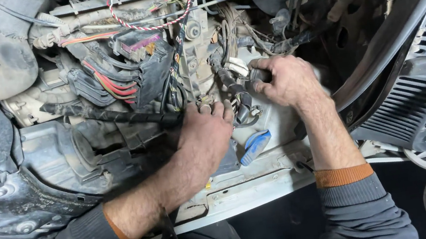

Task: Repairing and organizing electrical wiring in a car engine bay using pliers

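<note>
Hands in engine bay — right hand (286, 80) grips black connector (261, 75) — blue cap (254, 147) below.

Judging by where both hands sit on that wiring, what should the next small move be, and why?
Probably steady the black corrugated cable with the left hand while the right hand works its dark connector loose: the right fingers already pinch it, and the left rests beside the cable.

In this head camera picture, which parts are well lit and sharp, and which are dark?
Head view: both hands, left hand and right hand, are evenly lit and sharp; the blue cap is clear; the area below the sleeves is in deep shadow.
</note>
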